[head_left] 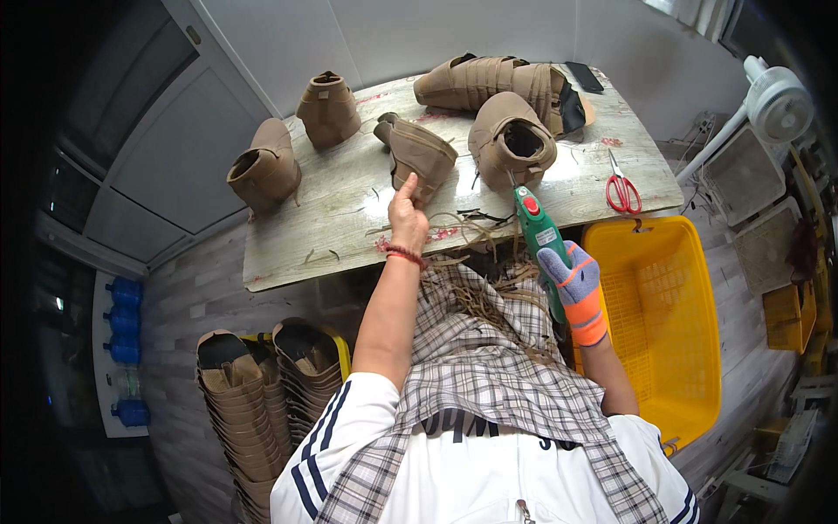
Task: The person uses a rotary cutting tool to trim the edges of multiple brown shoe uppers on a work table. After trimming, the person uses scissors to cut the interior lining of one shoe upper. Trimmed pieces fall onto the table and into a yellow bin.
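My bare left hand [407, 218], with a red bead bracelet at the wrist, grips the near edge of a brown shoe upper [422, 155] tilted over the table. My right hand [574, 284], in a grey and orange glove, is wrapped round a green handheld power tool [537, 225] with a red button. Its thin metal tip points away from me, close to another brown shoe upper [495, 131] standing on the table. Two more uppers stand at the left, a nearer upper [278, 166] and a farther upper [328, 112]. Cut brown strips [476, 301] lie on my checked apron [454, 384].
On the wooden-top table [323, 236] lie a nested row of uppers [497, 80], a dark phone [584, 77] and red-handled scissors [622, 188]. A yellow basket [698, 332] stands at right, below a white fan [779, 102]. Stacked uppers [240, 402] stand at lower left.
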Demonstrator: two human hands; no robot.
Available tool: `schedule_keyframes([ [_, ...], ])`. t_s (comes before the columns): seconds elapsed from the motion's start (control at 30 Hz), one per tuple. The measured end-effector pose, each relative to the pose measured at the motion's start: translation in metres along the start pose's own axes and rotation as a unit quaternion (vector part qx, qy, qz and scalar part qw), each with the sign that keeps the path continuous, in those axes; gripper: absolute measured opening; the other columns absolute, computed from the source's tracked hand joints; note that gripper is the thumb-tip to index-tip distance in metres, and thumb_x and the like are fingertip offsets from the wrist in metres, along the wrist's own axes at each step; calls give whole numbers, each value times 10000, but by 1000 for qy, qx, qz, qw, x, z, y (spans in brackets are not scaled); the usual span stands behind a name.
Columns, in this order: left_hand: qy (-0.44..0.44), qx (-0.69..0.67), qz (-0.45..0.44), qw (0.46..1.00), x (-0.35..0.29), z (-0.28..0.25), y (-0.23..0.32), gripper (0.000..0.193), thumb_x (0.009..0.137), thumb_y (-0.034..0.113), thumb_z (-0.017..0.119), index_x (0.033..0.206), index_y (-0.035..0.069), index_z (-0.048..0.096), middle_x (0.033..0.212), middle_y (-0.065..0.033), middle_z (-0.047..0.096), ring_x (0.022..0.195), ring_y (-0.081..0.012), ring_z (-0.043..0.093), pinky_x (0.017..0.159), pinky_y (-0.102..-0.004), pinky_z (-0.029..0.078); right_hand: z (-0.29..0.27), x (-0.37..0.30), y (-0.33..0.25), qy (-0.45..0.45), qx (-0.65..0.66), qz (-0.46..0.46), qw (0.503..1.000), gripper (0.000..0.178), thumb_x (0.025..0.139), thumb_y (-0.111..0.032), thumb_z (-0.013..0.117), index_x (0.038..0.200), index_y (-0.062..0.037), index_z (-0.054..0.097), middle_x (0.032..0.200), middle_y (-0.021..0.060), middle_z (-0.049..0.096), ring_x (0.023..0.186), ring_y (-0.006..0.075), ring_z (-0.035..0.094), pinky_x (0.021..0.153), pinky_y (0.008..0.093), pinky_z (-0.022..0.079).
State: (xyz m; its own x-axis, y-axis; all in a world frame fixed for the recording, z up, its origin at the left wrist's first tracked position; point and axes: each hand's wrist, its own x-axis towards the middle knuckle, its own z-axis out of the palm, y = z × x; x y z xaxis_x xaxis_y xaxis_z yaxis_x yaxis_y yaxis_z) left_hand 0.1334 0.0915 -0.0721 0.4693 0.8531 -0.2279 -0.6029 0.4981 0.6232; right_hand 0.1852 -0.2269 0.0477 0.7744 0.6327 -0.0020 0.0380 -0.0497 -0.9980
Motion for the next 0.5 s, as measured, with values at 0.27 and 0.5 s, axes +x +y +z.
schedule_keyframes([
  [0.27, -150, -16, -82, 985, -61, 15, 150, 275, 948, 202, 582, 1160, 27, 598, 1165, -105, 660, 1083, -229, 626, 943, -369, 511, -15, -4, 15, 60, -180, -118, 975, 418, 762, -369, 805, 918, -12, 655, 663, 53, 641, 554, 113, 589, 525, 270, 470],
  [0.5, -112, -56, -223, 967, -75, 6, 200, 207, 980, 120, 517, 1088, -46, 578, 1102, -189, 662, 1024, -286, 659, 907, -414, 562, -3, -10, 18, 57, -326, -315, 890, 522, 648, -445, 851, 909, -33, 667, 630, 110, 620, 539, 261, 604, 503, 339, 476],
])
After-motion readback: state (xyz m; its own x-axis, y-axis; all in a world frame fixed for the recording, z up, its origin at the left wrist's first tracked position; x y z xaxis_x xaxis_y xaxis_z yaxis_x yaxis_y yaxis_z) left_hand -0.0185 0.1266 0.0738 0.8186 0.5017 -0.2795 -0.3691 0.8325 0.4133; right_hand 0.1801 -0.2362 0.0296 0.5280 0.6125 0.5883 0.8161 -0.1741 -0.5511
